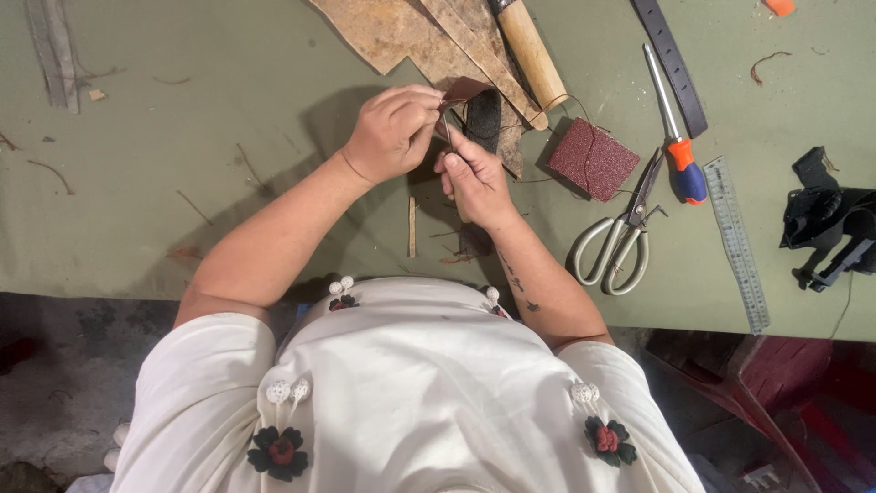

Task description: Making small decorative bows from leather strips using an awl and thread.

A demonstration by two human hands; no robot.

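Note:
My left hand (392, 132) pinches a small dark brown leather piece (463, 91) at its edge, above the green table (201, 164). My right hand (473, 178) is closed just below it, fingers gripping a thin tool or needle at the leather; the tool itself is mostly hidden. A brown thread (557, 100) loops away from the piece toward the right. Both hands touch each other over the work.
Tan leather scraps (401, 32) and a wooden handle (529, 50) lie behind the hands. To the right are a dark red sanding block (593, 157), scissors (620, 242), a screwdriver (675, 137), a metal ruler (737, 242), a black strap (675, 59) and black leather bits (826, 219).

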